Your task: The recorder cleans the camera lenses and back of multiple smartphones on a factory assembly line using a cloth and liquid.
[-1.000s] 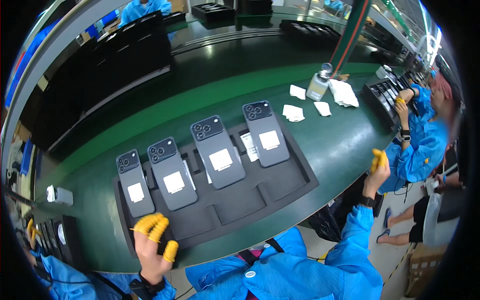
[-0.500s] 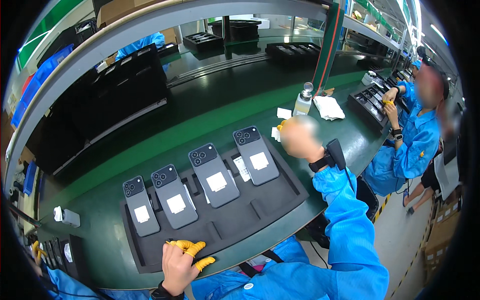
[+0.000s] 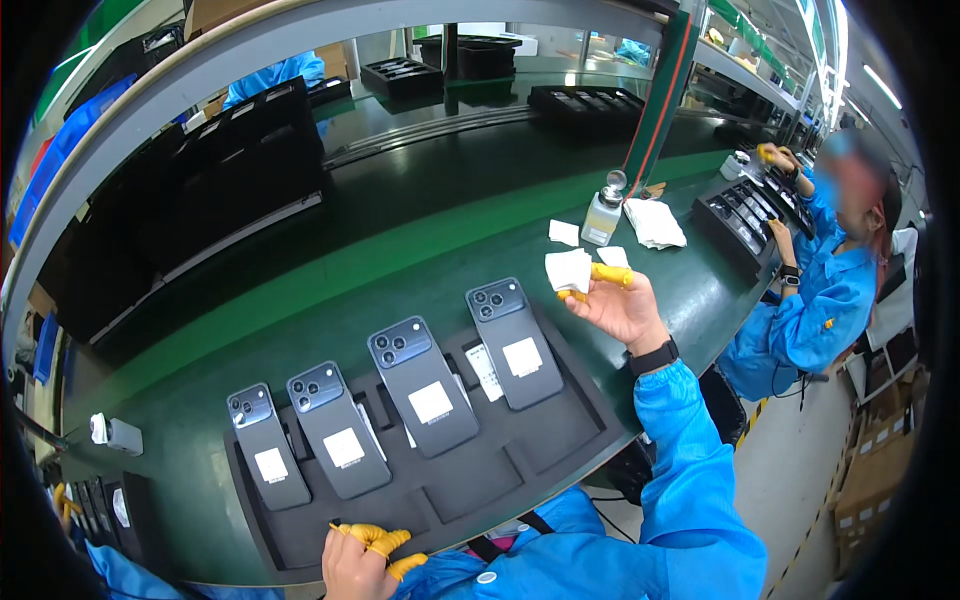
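Above the tray's far right corner, my right hand (image 3: 622,308) pinches a folded white wipe (image 3: 568,271) between fingers in yellow finger cots. My left hand (image 3: 362,562), also in yellow cots, is at the front edge of a black foam tray (image 3: 330,520). Its fingers are curled, and a small dark tip shows at them; what they hold is hidden. In the tray lie a grey phone (image 3: 268,450) at far left, a second phone (image 3: 340,430), a third phone (image 3: 424,388) and a fourth phone (image 3: 516,345), camera side up, each with a white label.
A clear pump bottle (image 3: 602,215) stands behind my right hand, near a stack of white wipes (image 3: 655,224). A small white bottle (image 3: 124,436) sits at left. Stacked black trays (image 3: 240,190) fill the back left. A co-worker in blue (image 3: 830,270) handles another tray (image 3: 738,225) at right.
My right hand has come back toward me from beside the pump bottle, now with a white wipe in its fingers. My left hand stays by the tray's front edge. The view has shifted slightly.
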Demonstrator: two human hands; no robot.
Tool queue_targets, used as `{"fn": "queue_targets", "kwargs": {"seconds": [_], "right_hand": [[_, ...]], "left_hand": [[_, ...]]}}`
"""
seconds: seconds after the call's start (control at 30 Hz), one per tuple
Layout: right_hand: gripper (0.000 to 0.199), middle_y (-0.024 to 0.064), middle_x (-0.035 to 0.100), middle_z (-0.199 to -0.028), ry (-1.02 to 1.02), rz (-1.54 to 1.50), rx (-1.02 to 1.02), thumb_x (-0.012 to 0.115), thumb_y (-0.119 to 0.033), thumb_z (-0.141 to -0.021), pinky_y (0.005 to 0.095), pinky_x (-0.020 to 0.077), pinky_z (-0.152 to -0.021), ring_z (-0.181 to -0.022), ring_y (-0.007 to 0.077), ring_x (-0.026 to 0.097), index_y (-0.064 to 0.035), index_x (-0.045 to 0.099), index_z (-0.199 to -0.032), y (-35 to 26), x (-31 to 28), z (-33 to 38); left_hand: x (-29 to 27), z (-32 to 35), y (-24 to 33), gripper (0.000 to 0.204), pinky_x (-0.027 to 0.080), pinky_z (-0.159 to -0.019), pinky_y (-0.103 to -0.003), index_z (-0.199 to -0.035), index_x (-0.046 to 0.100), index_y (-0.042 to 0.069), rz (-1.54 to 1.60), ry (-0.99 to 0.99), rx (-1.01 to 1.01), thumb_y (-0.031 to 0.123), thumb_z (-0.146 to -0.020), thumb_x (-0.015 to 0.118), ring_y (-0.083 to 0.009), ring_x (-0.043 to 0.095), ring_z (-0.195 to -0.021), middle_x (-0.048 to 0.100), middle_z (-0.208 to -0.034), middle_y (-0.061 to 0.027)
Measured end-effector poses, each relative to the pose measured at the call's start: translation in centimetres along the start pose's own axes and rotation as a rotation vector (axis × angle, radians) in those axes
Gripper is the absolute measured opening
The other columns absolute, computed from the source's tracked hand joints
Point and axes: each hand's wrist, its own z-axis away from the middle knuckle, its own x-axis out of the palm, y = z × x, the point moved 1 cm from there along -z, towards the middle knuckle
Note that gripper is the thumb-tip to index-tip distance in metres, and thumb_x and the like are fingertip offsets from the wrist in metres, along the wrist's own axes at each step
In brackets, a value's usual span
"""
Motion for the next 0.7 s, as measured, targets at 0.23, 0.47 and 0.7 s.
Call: {"fn": "queue_targets", "kwargs": {"seconds": [0.23, 0.47, 0.7], "right_hand": [[0.04, 0.0192, 0.06, -0.121, -0.039, 0.208, -0.039, 0.065, -0.014, -0.09, 0.0411, 0.053, -0.089, -0.108, 0.031, 0.061, 0.0043, 0.054, -0.123, 1.0, 1.9, 2.4], [0.048, 0.0206, 0.061, -0.12, -0.153, 0.273, 0.111, 0.068, -0.008, -0.087, 0.043, 0.0536, -0.093, -0.109, 0.0314, 0.063, 0.008, 0.049, -0.128, 2.5, 6.6, 2.6], [0.055, 0.0194, 0.054, -0.132, -0.071, 0.265, 0.265, 0.061, -0.004, -0.09, 0.0476, 0.0472, -0.104, -0.122, 0.0288, 0.056, 0.0095, 0.038, -0.138, 6.9, 12.4, 4.3]], "left_hand": [[0.2, 2.3, 2.1, 0.041, 0.045, -0.073, -0.04, -0.101, 0.067, 0.008, 0.06, -0.106, -0.052, 0.022, -0.065, 0.083, -0.0298, 0.057, -0.082, 0.059, -0.088, -0.0096], [-3.0, -3.9, 2.3, 0.039, 0.044, -0.07, -0.038, -0.1, 0.071, 0.007, -0.157, -0.043, 0.055, 0.018, -0.065, 0.084, -0.0283, 0.056, -0.081, 0.062, -0.091, -0.0081], [-0.3, -13.8, 3.5, 0.044, 0.047, -0.072, -0.036, -0.105, 0.071, 0.007, -0.087, 0.286, 0.278, 0.005, -0.063, 0.083, -0.0276, 0.058, -0.084, 0.062, -0.1, -0.01]]}}
